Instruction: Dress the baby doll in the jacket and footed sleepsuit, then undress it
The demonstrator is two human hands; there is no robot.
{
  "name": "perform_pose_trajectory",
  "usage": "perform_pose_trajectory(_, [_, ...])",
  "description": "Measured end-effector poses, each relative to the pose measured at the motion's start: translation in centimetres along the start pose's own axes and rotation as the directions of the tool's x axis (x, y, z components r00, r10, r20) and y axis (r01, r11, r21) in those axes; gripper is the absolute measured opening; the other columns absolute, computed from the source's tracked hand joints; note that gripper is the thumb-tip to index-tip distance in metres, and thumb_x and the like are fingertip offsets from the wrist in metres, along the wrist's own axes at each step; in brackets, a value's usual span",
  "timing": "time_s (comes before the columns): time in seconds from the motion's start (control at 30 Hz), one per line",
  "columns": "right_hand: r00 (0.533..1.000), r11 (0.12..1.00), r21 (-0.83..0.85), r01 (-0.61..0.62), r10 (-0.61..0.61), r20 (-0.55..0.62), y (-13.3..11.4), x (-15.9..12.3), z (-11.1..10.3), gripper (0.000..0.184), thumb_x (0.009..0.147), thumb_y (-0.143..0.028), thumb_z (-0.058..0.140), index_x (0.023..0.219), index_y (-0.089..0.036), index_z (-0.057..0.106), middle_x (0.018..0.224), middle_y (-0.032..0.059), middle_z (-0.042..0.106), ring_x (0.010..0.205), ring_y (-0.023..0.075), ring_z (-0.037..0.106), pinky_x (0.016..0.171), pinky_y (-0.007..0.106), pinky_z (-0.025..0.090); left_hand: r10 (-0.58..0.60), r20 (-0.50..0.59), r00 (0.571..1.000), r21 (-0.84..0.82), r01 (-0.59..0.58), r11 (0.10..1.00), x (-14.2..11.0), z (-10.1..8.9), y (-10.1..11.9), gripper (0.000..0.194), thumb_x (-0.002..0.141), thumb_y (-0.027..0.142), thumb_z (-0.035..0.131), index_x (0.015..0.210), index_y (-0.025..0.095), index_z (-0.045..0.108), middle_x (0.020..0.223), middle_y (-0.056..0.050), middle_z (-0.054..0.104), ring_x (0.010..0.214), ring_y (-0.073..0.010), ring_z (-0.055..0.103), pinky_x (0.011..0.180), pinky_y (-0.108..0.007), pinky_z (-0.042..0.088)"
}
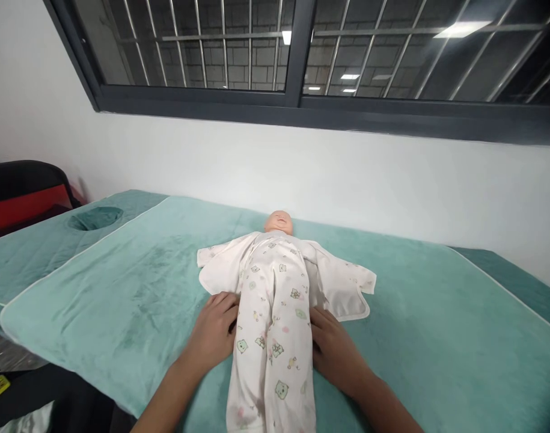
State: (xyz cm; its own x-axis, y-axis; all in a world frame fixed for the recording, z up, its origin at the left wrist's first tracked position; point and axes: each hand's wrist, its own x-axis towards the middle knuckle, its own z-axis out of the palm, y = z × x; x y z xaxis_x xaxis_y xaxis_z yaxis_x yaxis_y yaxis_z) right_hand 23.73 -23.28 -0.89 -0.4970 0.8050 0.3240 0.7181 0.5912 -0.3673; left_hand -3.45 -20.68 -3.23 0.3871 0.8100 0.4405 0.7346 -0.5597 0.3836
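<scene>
A baby doll lies on its back, its head toward the wall. White baby trousers with small bear prints cover its legs and reach up over its body. A white baby shirt lies spread out beneath it, both sleeves stretched sideways. At the left edge of the trousers, my left hand is closed with its fingers curled at the cloth. My right hand is closed on the opposite edge, just below the shirt's hem. The fingertips of both hands are partly hidden by the cloth.
A green plush cover lies over the bed, which has a face hole at the left. Behind stand a white wall and a dark-framed window with bars. A black and red chair is at far left.
</scene>
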Motion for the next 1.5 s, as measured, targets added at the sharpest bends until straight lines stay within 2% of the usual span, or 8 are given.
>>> perform_pose_trajectory(0.13, [0.972,0.980,0.084,-0.178,0.188,-0.138,3.6,-1.9,-2.1,0.025,0.092,-0.023,0.044,0.108,-0.025,0.063,0.112,0.0078,0.062,0.103,0.0219,0.058,0.088,0.036,0.048,-0.262,-0.196,0.945,-0.031,0.261,0.965,1.0,-0.6,-2.5,0.028,0.092,0.027,0.041,0.101,0.020,0.067,0.106,-0.009,0.063,0.101,-0.0238,0.055,0.089,-0.040,0.046])
perform_pose_trajectory(0.23, [0.799,0.872,0.005,-0.490,0.452,-0.397,7.9,-2.5,-3.5,0.033,0.090,-0.040,0.046,0.112,-0.019,0.060,0.114,0.0125,0.061,0.104,0.0261,0.058,0.090,0.041,0.046,-0.490,-0.361,0.794,0.065,0.545,0.836,2.2,-0.7,-5.0,0.038,0.090,0.038,0.045,0.111,0.013,0.063,0.110,-0.015,0.060,0.105,-0.0302,0.053,0.092,-0.045,0.043])
perform_pose_trajectory(0.4, [0.673,0.683,-0.025,-0.730,0.713,-0.198,11.1,-1.5,-5.0,0.041,0.083,-0.056,0.049,0.092,-0.019,0.065,0.091,0.0107,0.068,0.083,0.0276,0.061,0.073,0.039,0.044,-0.628,-0.248,0.737,0.119,0.667,0.736,4.0,-0.7,-6.8,0.041,0.088,0.045,0.044,0.107,0.014,0.064,0.104,-0.016,0.065,0.099,-0.0336,0.057,0.082,-0.045,0.044])
perform_pose_trajectory(0.7, [0.776,0.517,0.788,-0.335,0.626,-0.081,2.6,5.9,-8.2,0.028,0.085,-0.049,0.051,0.083,-0.022,0.053,0.074,-0.0003,0.061,0.065,0.0165,0.057,0.056,0.025,0.044,-0.530,-0.092,0.843,-0.703,0.322,0.634,8.6,-5.3,1.6,0.026,0.085,0.044,0.052,0.090,0.020,0.060,0.103,-0.004,0.067,0.096,-0.0213,0.061,0.080,-0.029,0.048])
perform_pose_trajectory(0.87, [0.983,0.854,0.487,-0.183,0.170,0.072,-2.5,7.0,-7.3,0.016,0.088,-0.039,0.055,0.081,-0.024,0.057,0.127,0.0028,0.058,0.116,0.0225,0.054,0.089,0.034,0.049,-0.161,0.101,0.982,-0.519,0.190,0.833,7.9,-4.6,5.8,0.011,0.088,0.032,0.052,0.087,0.023,0.058,0.130,-0.003,0.059,0.122,-0.0238,0.052,0.097,-0.038,0.044])
perform_pose_trajectory(1.17, [0.901,0.839,0.467,-0.278,0.396,-0.174,-0.1,6.6,-4.5,0.022,0.093,-0.039,0.045,0.085,-0.022,0.057,0.091,0.0032,0.065,0.082,0.0174,0.060,0.075,0.031,0.048,-0.170,0.266,0.949,-0.633,0.305,0.711,5.0,-4.8,5.1,0.022,0.090,0.037,0.049,0.085,0.022,0.064,0.117,-0.006,0.066,0.103,-0.0211,0.062,0.080,-0.031,0.051])
perform_pose_trajectory(1.33, [0.851,0.892,0.192,-0.410,0.450,-0.272,1.3,12.1,-3.6,0.027,0.090,-0.043,0.043,0.080,-0.022,0.055,0.081,0.0030,0.060,0.071,0.0172,0.055,0.065,0.030,0.042,-0.493,-0.013,0.870,-0.605,0.386,0.697,9.0,-3.2,2.1,0.021,0.088,0.033,0.049,0.090,0.021,0.066,0.094,-0.004,0.070,0.082,-0.0173,0.063,0.076,-0.030,0.049])
perform_pose_trajectory(1.5, [0.804,0.798,-0.097,-0.594,0.591,-0.060,2.5,17.8,-3.9,0.031,0.086,-0.046,0.046,0.068,-0.021,0.048,0.072,0.0059,0.057,0.065,0.0196,0.053,0.059,0.030,0.036,-0.413,-0.122,0.903,-0.484,0.309,0.819,13.8,-0.5,0.9,0.022,0.085,0.022,0.048,0.098,0.021,0.066,0.099,-0.003,0.069,0.090,-0.0182,0.061,0.085,-0.032,0.046])
